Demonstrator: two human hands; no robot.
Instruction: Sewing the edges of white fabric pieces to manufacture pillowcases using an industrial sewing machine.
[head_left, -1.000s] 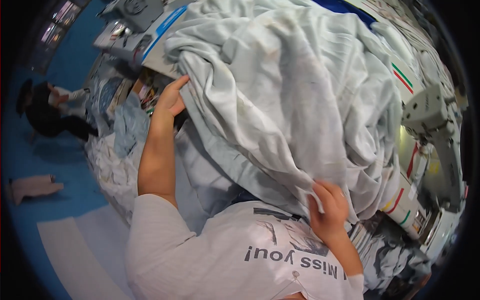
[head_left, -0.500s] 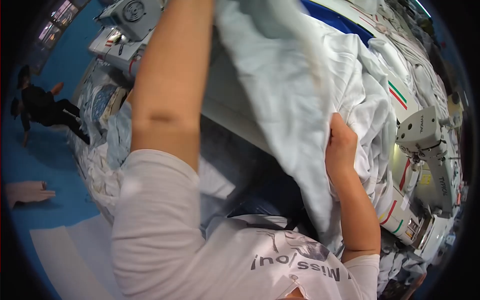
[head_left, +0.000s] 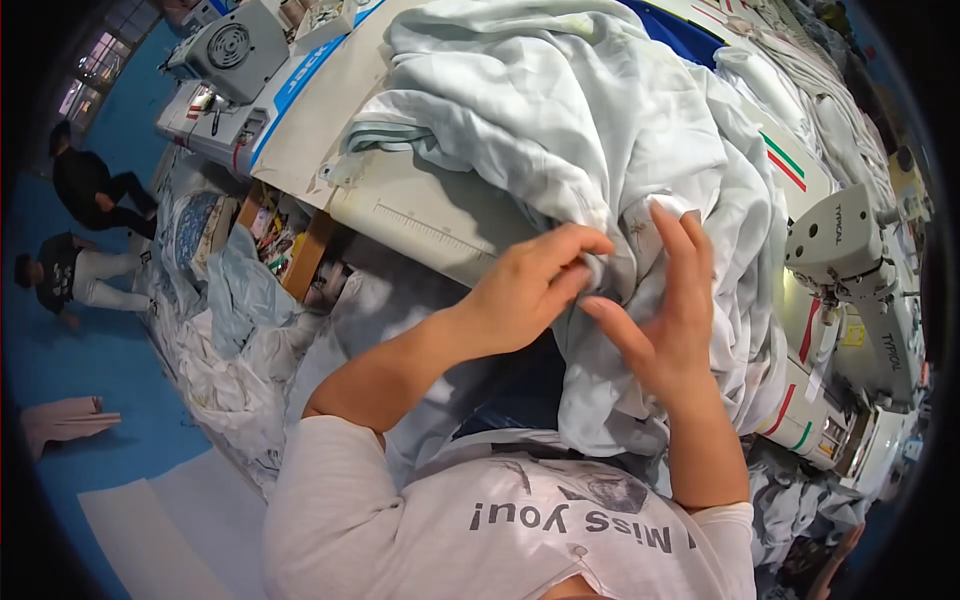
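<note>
A large heap of pale white-blue cloth point(head_left: 560, 110) lies in loose folds over the table and hangs down its front edge. My left hand point(head_left: 520, 290) is at the near edge of the heap, fingers curled and closed on a small fold of the cloth. Just to the right, my right hand point(head_left: 675, 320) is open over the hanging folds, its thumb and fingers spread apart. Whether its fingertips touch the cloth, I cannot tell.
A sewing machine point(head_left: 840, 250) stands at the right, and a grey machine with a round vent point(head_left: 235, 55) at the far left. An open drawer of small items point(head_left: 285, 235) sits under the table. Two people walk on the blue floor point(head_left: 60, 340).
My left arm has come back from far across the table to the near edge. The raised cloth now lies heaped, uncovering the table's left part. My right hand has opened.
</note>
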